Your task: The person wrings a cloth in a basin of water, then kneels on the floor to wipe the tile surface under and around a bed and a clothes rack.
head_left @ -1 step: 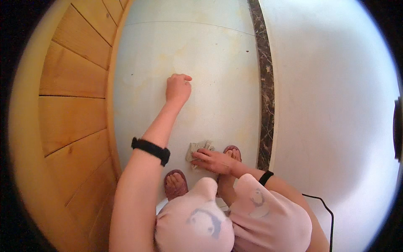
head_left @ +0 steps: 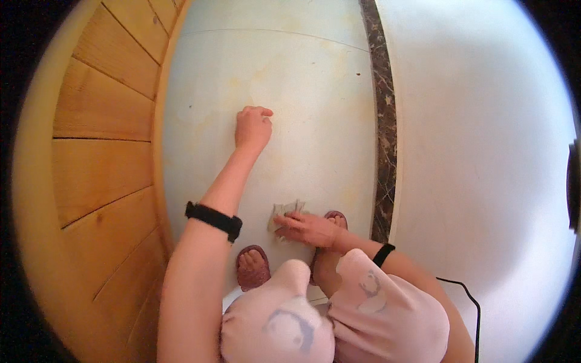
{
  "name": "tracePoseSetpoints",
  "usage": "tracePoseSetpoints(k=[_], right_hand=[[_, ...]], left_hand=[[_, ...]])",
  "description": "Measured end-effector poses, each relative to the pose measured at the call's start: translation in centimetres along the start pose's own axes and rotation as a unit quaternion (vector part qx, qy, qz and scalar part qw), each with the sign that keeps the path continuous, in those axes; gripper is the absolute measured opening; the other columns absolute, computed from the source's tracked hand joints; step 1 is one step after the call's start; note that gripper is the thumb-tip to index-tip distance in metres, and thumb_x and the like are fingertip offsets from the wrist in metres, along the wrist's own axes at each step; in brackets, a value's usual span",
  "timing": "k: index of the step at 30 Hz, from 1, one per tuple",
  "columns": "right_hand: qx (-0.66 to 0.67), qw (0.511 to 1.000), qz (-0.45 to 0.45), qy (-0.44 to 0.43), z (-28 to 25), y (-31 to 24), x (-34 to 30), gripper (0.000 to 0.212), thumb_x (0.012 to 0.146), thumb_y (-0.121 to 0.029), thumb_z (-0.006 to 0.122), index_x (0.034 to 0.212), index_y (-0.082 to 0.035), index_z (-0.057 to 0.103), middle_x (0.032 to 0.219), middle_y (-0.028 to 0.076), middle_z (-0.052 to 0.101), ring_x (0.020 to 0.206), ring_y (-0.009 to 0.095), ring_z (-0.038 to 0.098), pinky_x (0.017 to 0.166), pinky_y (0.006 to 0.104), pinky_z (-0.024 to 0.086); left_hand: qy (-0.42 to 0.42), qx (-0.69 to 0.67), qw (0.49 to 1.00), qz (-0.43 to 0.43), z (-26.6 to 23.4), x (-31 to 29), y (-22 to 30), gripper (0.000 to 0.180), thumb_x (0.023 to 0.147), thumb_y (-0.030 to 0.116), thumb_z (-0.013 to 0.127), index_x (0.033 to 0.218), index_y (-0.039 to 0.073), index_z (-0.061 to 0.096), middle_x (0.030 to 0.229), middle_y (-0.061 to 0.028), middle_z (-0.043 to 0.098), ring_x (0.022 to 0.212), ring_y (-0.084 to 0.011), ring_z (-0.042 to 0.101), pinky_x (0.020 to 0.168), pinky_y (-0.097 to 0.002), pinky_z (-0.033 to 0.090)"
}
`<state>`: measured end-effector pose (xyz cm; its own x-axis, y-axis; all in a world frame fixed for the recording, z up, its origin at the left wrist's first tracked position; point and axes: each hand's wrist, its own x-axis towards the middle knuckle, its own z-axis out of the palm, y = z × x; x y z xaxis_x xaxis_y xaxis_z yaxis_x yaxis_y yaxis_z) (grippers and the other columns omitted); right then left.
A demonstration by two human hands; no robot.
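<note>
My right hand (head_left: 310, 230) is low over the floor between my feet, its fingers pressing on a crumpled pale grey-beige cloth (head_left: 279, 213). Part of the cloth is hidden under that hand. Farther ahead and to the left, my left hand (head_left: 253, 128) is held with its fingers curled in and the thumb side toward the right. Its palm faces away, so whatever it may hold is hidden. Both forearms wear black bands, the left one (head_left: 213, 221) wider than the right one (head_left: 384, 255).
Pale floor (head_left: 302, 145) with yellowish stains and dark specks runs ahead. Wooden panelling (head_left: 103, 169) borders the left; a dark marbled strip (head_left: 385, 133) and a white wall (head_left: 472, 151) border the right. My feet in reddish slippers (head_left: 252, 266) and pink-covered knees (head_left: 284, 314) are close below. A black cable (head_left: 478, 314) hangs right.
My left hand and forearm have shifted very slightly to the left in the picture. The right hand stays on the cloth.
</note>
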<state>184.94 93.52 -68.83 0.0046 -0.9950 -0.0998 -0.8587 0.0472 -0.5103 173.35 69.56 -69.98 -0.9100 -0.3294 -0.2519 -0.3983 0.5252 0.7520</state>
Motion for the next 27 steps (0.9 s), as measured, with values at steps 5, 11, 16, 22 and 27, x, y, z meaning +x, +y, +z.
tracePoseSetpoints(k=[5,11,16,22,27], right_hand=[[-0.029,0.976,0.167,0.135,-6.2,13.0,0.5,0.037,0.085,-0.010,0.048,0.122,-0.012,0.051,0.127,0.012,0.050,0.109,0.032,0.049,0.093,0.0384,0.041],[0.051,0.794,0.483,0.365,-14.3,19.0,3.1,0.036,0.073,0.000,0.057,0.109,-0.003,0.058,0.117,0.017,0.054,0.109,0.033,0.050,0.092,0.0414,0.041],[0.124,0.984,0.031,0.126,-4.6,6.9,6.8,0.041,0.071,-0.001,0.057,0.112,-0.005,0.055,0.116,0.013,0.054,0.114,0.029,0.046,0.095,0.0389,0.040],[0.081,0.947,0.203,0.235,-11.4,22.2,5.2,0.026,0.086,-0.009,0.040,0.102,-0.005,0.061,0.108,0.012,0.058,0.100,0.030,0.052,0.089,0.0399,0.036],[-0.021,0.832,0.391,0.393,-16.2,21.3,2.8,0.047,0.068,0.009,0.055,0.112,-0.008,0.059,0.108,0.016,0.059,0.096,0.031,0.056,0.082,0.0362,0.045]], left_hand=[[0.023,0.059,0.998,0.015,-3.3,-2.6,-1.0,0.020,0.080,0.003,0.051,0.094,0.009,0.064,0.111,-0.0055,0.054,0.107,-0.0245,0.047,0.090,-0.0358,0.043],[0.113,0.102,0.988,0.018,-4.3,-6.1,-3.5,0.019,0.079,0.000,0.052,0.093,0.007,0.063,0.115,-0.0061,0.051,0.111,-0.0242,0.044,0.091,-0.0345,0.041],[0.179,0.058,0.982,0.006,-3.6,-8.0,-5.1,0.022,0.076,-0.004,0.053,0.093,0.007,0.063,0.117,-0.0078,0.050,0.113,-0.0264,0.043,0.092,-0.0349,0.040],[0.160,0.074,0.984,0.004,-4.1,-10.8,-3.9,0.024,0.075,-0.005,0.052,0.093,0.006,0.063,0.116,-0.0085,0.050,0.113,-0.0266,0.042,0.093,-0.0357,0.039],[0.161,0.076,0.984,-0.020,-3.9,-11.8,-3.1,0.023,0.077,-0.005,0.052,0.094,0.006,0.062,0.117,-0.0080,0.050,0.114,-0.0260,0.042,0.093,-0.0361,0.038]])
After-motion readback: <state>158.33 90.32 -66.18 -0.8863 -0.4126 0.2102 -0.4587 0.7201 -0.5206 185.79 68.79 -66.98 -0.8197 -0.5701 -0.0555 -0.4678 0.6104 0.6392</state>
